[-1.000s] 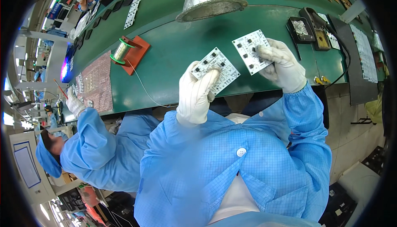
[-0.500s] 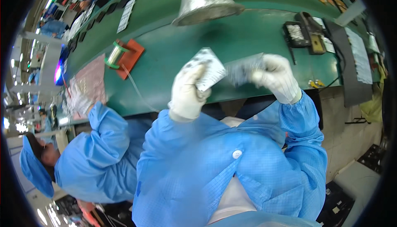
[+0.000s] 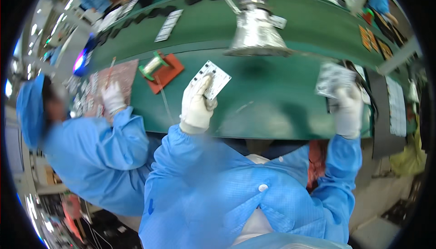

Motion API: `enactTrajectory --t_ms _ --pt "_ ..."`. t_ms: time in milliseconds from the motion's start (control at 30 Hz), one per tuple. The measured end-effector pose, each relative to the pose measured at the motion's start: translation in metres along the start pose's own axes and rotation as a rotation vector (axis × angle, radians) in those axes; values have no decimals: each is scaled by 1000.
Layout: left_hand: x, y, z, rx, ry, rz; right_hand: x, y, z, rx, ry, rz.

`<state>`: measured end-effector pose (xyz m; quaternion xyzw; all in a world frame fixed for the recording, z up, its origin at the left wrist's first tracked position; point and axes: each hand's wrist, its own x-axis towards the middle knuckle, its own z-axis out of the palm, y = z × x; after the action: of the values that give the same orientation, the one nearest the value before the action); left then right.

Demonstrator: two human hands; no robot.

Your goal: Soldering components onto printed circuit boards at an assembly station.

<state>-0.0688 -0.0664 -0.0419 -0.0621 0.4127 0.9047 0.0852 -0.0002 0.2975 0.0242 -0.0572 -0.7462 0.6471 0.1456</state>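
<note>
My left hand (image 3: 196, 107), in a white glove, pinches a white circuit board (image 3: 220, 80) with small dark parts along one edge. The board is held tilted above the green bench. Far to the right, my gloved right hand (image 3: 349, 113) grips a flat grey-white piece (image 3: 334, 78) by its near edge. Motion smears that piece, so its kind cannot be made out. It hangs over the right part of the bench and hides much of the black box behind it.
A silvery fume hood (image 3: 258, 33) hangs over the green bench (image 3: 254, 113). Left of my board, a solder wire reel (image 3: 153, 65) stands on a red-brown base (image 3: 172, 72). A co-worker's gloved hand (image 3: 113, 97) works over a pink mat (image 3: 123, 76). Grey sheeting (image 3: 381, 108) drapes the right end.
My right hand has swung right with the flat piece, away from the circuit board. My left hand still holds the board. The whole view has shifted, with the bench lower in the picture.
</note>
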Motion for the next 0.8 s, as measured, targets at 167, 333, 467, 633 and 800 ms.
enactTrajectory --t_ms 167,333,467,633,800 --pt "34 14 12 103 163 133 51 10 -34 234 401 -192" --pt "90 7 3 273 183 195 95 -2 -60 143 193 67" --pt "137 6 15 167 130 159 146 15 -84 86 94 152" --pt "205 -8 -16 512 27 354 186 -16 -53 -341 -60 183" --pt "264 -3 -4 629 -133 137 216 -10 -37 -675 -63 284"
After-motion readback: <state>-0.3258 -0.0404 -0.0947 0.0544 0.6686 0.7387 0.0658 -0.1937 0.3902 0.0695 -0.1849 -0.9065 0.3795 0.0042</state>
